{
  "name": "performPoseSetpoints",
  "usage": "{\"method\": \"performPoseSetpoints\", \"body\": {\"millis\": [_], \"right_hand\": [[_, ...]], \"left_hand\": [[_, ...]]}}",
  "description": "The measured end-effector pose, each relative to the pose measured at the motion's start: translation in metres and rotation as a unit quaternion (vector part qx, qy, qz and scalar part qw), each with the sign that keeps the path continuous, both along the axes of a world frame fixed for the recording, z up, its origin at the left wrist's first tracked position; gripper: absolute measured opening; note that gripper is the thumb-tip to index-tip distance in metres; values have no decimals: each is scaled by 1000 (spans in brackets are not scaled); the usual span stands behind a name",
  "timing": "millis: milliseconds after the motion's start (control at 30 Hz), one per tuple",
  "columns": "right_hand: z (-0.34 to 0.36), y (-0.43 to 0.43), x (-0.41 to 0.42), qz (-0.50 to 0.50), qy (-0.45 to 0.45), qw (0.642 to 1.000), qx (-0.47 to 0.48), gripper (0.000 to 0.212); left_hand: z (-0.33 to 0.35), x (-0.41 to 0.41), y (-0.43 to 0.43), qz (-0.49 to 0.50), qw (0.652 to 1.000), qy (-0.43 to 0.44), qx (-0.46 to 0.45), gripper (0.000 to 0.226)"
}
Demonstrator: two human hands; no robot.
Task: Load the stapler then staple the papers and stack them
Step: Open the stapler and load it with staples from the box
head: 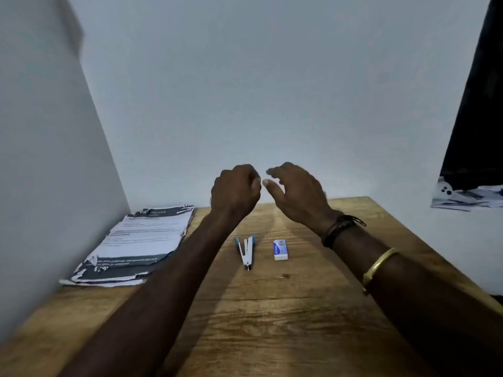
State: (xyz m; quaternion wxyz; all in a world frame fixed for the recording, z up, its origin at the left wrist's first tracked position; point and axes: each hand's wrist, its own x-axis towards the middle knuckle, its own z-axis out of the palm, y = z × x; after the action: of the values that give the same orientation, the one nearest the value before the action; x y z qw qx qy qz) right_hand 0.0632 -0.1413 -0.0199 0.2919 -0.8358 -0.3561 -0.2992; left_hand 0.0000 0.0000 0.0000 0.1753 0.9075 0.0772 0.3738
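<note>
Both hands are raised above the far edge of the wooden surface [272, 322], close together but not touching.

- Left hand [235, 191]: fingers curled into a fist, nothing seen in it.
- Right hand [295, 193]: open, fingers loosely bent, thumb out, holding nothing. There is a dark band [337, 229] at the wrist and a gold bangle [378, 265] on the forearm.
- Stapler [246, 250]: white and blue, lying mid-surface, hinged open in a V.
- Staple box [280, 249]: just to the right of the stapler, apart from it.
- Papers [136, 240]: an uneven stack at the far left corner, against the wall.
</note>
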Motion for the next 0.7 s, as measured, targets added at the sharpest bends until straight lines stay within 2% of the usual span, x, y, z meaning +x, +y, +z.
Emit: {"method": "performPoseSetpoints", "body": {"millis": [100,200,333,433,533,700], "right_hand": [[-17,10,-9,24,68,996,-51,34],[-36,18,-20,32,130,985,-110,37],[-55,21,-23,27,154,972,-174,41],[-64,23,-24,33,172,967,-188,42],[-68,26,-21,32,178,961,-211,36],[-69,29,-14,28,217,954,-203,33]], "left_hand": [[-20,-9,7,22,996,84,-24,18],[-44,-19,14,35,985,162,-42,19],[-66,-23,23,73,966,245,-29,32],[-75,-23,27,82,951,297,-26,39],[-77,-20,31,59,947,306,-73,27],[-80,-17,34,36,957,249,-142,13]]}}
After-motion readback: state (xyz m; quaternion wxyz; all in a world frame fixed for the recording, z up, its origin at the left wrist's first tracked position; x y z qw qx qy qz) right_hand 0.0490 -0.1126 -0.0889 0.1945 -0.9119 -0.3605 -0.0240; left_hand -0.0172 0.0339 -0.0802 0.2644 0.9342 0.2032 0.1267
